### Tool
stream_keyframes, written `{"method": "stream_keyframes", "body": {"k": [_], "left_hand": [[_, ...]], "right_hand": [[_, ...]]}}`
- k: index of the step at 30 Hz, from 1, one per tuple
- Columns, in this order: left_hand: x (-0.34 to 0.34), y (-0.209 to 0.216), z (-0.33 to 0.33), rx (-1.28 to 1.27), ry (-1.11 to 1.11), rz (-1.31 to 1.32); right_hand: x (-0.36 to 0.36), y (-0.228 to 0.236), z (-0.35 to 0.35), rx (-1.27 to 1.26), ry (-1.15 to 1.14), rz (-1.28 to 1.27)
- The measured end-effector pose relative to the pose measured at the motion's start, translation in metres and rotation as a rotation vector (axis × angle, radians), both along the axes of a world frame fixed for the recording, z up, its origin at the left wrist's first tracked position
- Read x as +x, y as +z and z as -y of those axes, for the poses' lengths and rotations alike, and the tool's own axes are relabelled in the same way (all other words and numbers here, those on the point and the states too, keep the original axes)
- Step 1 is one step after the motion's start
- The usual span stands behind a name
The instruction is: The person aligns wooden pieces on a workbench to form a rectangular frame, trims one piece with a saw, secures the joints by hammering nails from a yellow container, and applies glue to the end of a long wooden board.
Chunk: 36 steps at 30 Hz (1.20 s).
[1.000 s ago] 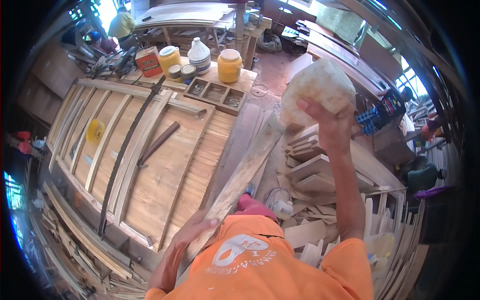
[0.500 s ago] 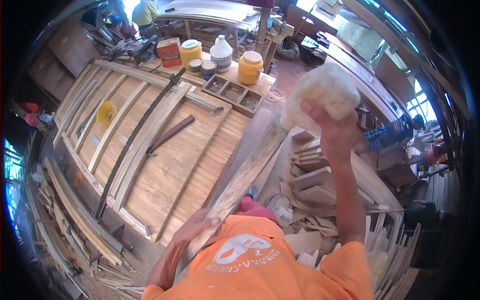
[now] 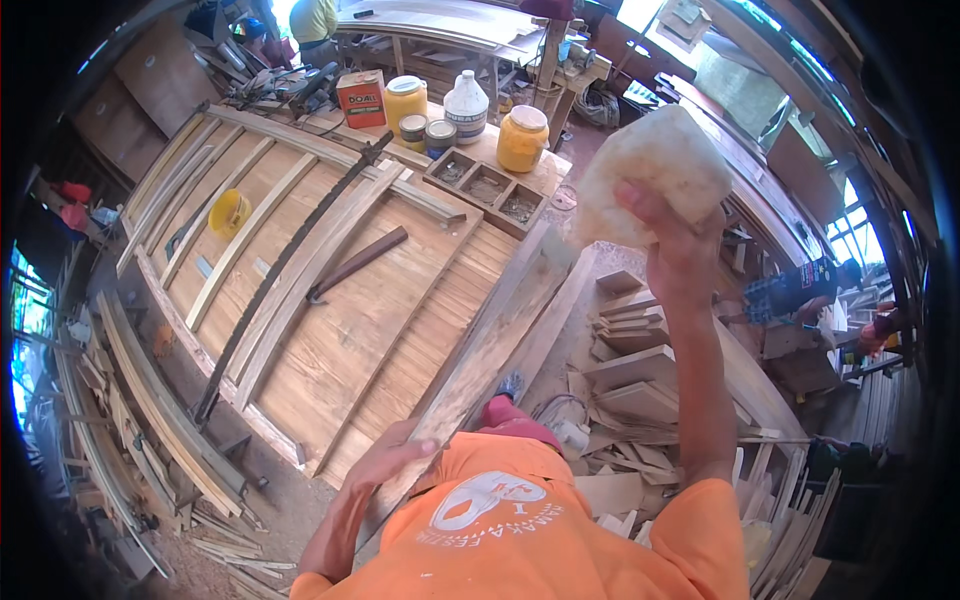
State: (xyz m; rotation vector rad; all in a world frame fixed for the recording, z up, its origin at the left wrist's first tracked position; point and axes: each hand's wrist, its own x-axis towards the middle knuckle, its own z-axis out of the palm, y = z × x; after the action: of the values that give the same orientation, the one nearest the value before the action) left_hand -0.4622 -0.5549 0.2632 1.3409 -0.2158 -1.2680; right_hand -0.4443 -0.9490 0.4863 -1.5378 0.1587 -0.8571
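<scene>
My right hand (image 3: 682, 245) is closed around a large off-white pad (image 3: 660, 165), soft-looking like foam or wadding, with my thumb pressed against its side. The pad hangs over the far end of a long wooden board (image 3: 480, 365); I cannot tell whether they touch. This board slants from my waist away to the upper right. My left hand (image 3: 392, 462) grips its near end, thumb on top and the other fingers hidden below the edge. Left of the board, a wooden panel frame (image 3: 345, 345) carries a hammer (image 3: 360, 262) and a long dark saw blade (image 3: 285, 258).
A yellow tub (image 3: 230, 213) lies on the panel. Beyond stand a compartment box (image 3: 487, 188), yellow jars (image 3: 522, 140), a white jug (image 3: 466, 105) and a red carton (image 3: 361, 98). Stacked offcuts (image 3: 640, 375) fill the right side. Another person (image 3: 795, 290) is at far right.
The view has swung a little, so the bench and its contents sit farther right. The pad in my right hand is slightly higher; my left hand keeps its hold on the board.
</scene>
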Motion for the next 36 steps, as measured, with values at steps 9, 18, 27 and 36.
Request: {"method": "stream_keyframes", "body": {"k": [9,18,27,36], "left_hand": [[0.001,-0.001,0.003,-0.042,-0.006,0.017],[0.0,-0.006,0.002,-0.028,-0.021,0.023],[0.001,-0.001,0.005,-0.058,0.012,0.025],[-0.003,0.005,0.006,-0.075,0.088,0.058]], "right_hand": [[-0.002,0.019,0.0,-0.07,0.101,0.056],[-0.01,0.019,0.0,-0.165,-0.417,0.229],[-0.008,0.0,-0.002,-0.03,0.026,-0.087],[-0.005,-0.014,0.004,0.022,0.181,-0.14]]}}
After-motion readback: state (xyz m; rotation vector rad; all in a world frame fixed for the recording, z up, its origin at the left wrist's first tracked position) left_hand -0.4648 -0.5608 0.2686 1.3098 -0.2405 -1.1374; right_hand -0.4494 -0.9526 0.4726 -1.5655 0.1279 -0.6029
